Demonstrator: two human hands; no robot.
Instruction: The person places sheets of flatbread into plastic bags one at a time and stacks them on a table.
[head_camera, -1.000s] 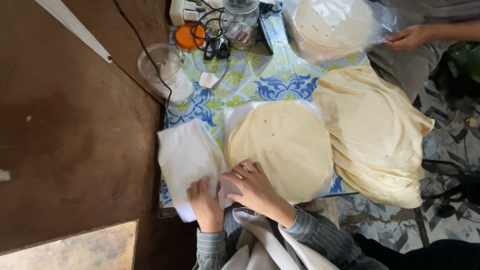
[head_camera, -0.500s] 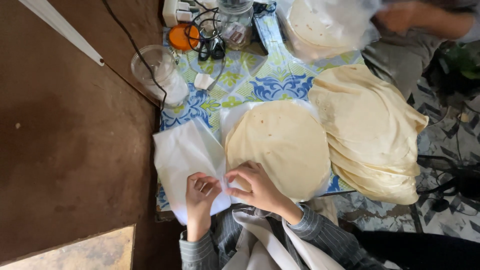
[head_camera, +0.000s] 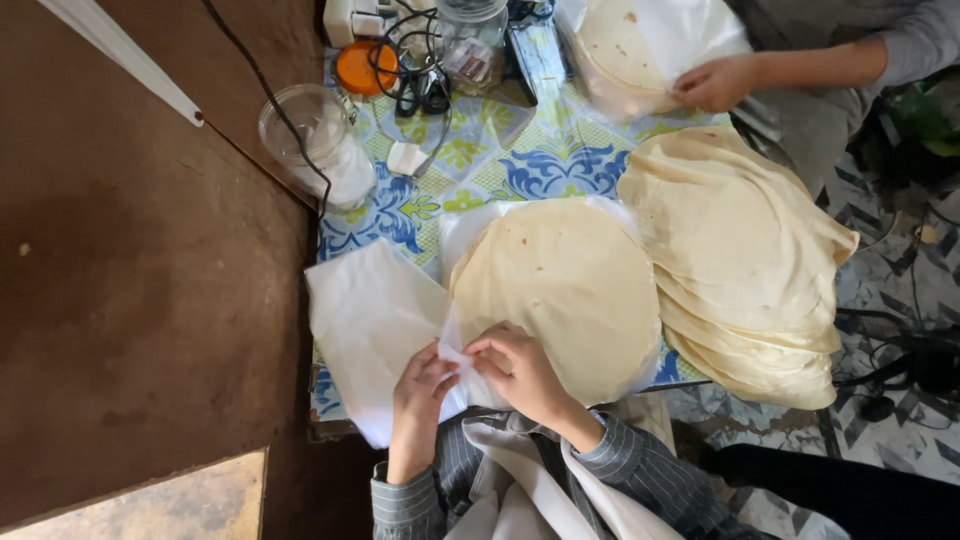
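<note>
1. Two hands meet at the near rim of the round flatbread (head_camera: 560, 290), which lies on the worktop (head_camera: 545, 160). The left hand (head_camera: 420, 385) and right hand (head_camera: 520, 370) both have their fingers narrowed to a pinch on the corner of a clear bag (head_camera: 455, 360). A second ago the hands lay lower and flatter, nearer the body; now they have come up to the flatbread's edge and closed on the plastic, so the work looks to have moved from reaching to taking hold of the bag's mouth.
2. Left of the flatbread lies a pile of white bags (head_camera: 370, 320), touching the pinched corner.
3. Right of the flatbread, and overlapping its edge, a stack (head_camera: 740, 260) of more flatbreads hangs past the worktop edge.
4. Beyond the flatbread stand a clear jar (head_camera: 320, 140), an orange lid (head_camera: 365, 68) and tangled black cables (head_camera: 415, 70).
5. Farthest beyond it, another person's hand (head_camera: 715, 82) rests on a bagged flatbread (head_camera: 630, 45), which has shifted slightly since.
</note>
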